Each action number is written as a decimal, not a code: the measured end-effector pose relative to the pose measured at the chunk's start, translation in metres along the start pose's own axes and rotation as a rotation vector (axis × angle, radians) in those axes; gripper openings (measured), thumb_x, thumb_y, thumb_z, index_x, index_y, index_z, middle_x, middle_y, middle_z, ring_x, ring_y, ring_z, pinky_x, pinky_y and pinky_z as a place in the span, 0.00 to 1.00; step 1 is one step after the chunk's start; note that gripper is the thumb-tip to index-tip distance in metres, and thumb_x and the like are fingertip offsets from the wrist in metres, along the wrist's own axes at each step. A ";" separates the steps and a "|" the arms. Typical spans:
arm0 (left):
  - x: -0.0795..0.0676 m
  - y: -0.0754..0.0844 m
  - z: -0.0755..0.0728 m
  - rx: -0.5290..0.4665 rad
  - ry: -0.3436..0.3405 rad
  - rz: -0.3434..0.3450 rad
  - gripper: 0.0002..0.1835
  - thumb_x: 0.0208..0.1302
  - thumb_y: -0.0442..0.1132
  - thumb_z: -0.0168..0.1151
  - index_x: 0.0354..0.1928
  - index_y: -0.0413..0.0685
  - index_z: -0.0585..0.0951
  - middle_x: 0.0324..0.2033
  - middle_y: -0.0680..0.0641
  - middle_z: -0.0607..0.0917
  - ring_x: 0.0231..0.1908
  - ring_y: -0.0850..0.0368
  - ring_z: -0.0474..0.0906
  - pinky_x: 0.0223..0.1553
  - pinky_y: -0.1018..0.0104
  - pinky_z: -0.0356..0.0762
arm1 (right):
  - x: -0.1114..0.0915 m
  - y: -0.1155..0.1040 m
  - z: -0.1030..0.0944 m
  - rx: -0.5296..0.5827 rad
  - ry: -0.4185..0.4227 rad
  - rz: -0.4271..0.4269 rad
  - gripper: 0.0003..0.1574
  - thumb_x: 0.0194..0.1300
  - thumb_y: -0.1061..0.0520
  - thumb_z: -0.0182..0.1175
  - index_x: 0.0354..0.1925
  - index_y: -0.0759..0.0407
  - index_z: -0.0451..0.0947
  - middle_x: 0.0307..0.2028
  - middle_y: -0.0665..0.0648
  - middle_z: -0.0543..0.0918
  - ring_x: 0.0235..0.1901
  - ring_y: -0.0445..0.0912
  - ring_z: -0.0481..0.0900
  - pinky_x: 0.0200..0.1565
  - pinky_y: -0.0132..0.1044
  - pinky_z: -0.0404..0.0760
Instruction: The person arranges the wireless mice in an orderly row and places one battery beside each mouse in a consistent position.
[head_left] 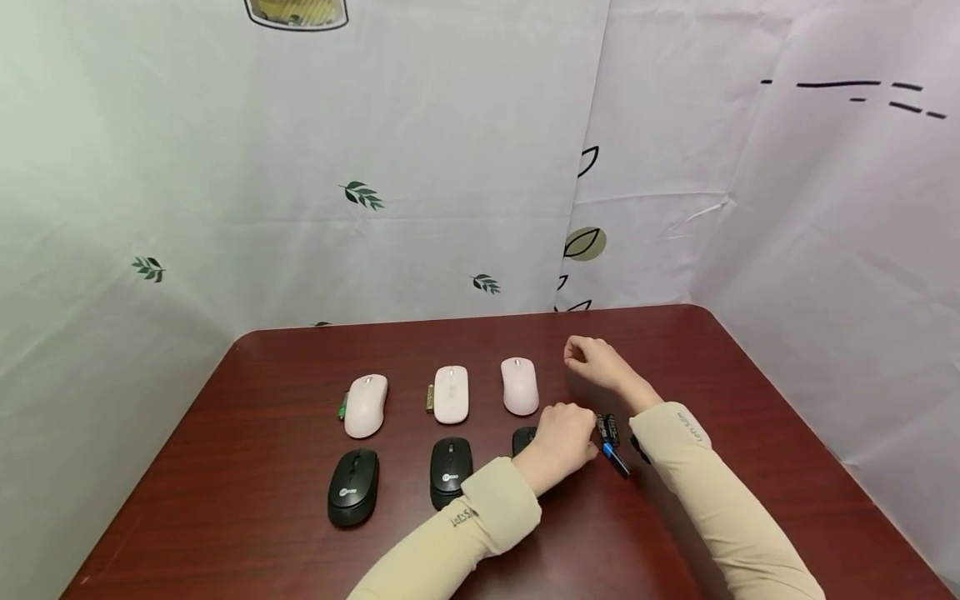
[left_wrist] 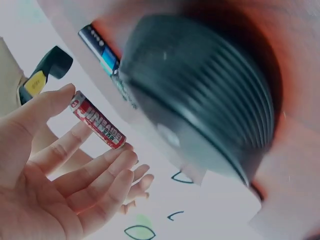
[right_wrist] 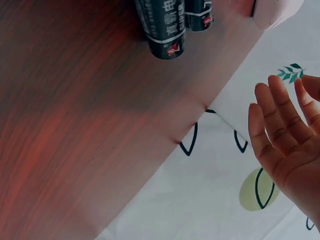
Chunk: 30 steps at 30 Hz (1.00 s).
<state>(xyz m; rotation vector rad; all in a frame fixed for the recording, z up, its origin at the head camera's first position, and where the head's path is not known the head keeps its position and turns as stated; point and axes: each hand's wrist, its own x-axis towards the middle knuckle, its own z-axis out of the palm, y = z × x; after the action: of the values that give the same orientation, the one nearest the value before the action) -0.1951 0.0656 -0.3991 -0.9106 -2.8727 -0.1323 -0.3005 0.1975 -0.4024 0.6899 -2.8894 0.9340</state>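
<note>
Over the right half of the table (head_left: 720, 383), we pinch a red battery (left_wrist: 98, 120) between the thumb and fingertips of our left hand (head_left: 558, 437), near a black mouse (left_wrist: 200, 90). Our right hand (head_left: 602, 367), fingers loosely bent, hovers near a pale mouse (head_left: 520, 387).

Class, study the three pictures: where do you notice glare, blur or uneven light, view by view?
Head view: fairly even light, with a soft sheen on the table near the bottom; left wrist view: the black mouse looms large and soft, while lettering on the red battery looks crisper; right wrist view: reddish sheen on the table, which darkens toward the upper left.
</note>
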 end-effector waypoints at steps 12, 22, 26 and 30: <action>-0.014 -0.031 -0.011 -0.183 -0.016 0.039 0.17 0.45 0.39 0.66 0.13 0.53 0.65 0.08 0.59 0.63 0.13 0.66 0.60 0.15 0.77 0.54 | 0.007 -0.029 0.022 -0.012 -0.221 -0.137 0.26 0.65 0.60 0.57 0.59 0.68 0.69 0.58 0.67 0.73 0.60 0.60 0.69 0.58 0.54 0.69; -0.020 -0.045 -0.017 -0.196 0.021 0.022 0.11 0.49 0.42 0.66 0.18 0.53 0.73 0.14 0.59 0.73 0.20 0.64 0.70 0.21 0.72 0.65 | 0.017 -0.047 0.033 -0.180 -0.367 -0.110 0.38 0.60 0.59 0.61 0.65 0.68 0.61 0.64 0.72 0.64 0.66 0.63 0.62 0.63 0.54 0.65; -0.019 -0.055 -0.023 -0.220 -0.008 -0.011 0.13 0.48 0.39 0.64 0.15 0.53 0.68 0.11 0.60 0.65 0.16 0.65 0.62 0.19 0.72 0.60 | 0.022 -0.050 0.037 -0.261 -0.366 -0.112 0.33 0.60 0.64 0.59 0.64 0.66 0.65 0.62 0.68 0.70 0.62 0.59 0.69 0.60 0.50 0.70; -0.016 -0.069 -0.027 -0.219 -0.016 -0.038 0.16 0.45 0.35 0.64 0.13 0.51 0.65 0.10 0.59 0.59 0.16 0.64 0.58 0.20 0.72 0.57 | 0.026 -0.051 0.039 -0.344 -0.344 -0.121 0.31 0.59 0.64 0.60 0.61 0.63 0.69 0.55 0.64 0.77 0.54 0.57 0.76 0.53 0.48 0.75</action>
<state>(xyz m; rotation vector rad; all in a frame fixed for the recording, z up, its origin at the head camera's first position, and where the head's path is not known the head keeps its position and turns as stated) -0.2191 -0.0032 -0.3777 -0.8954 -2.9335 -0.4522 -0.2984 0.1277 -0.4021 1.0628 -3.1288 0.3134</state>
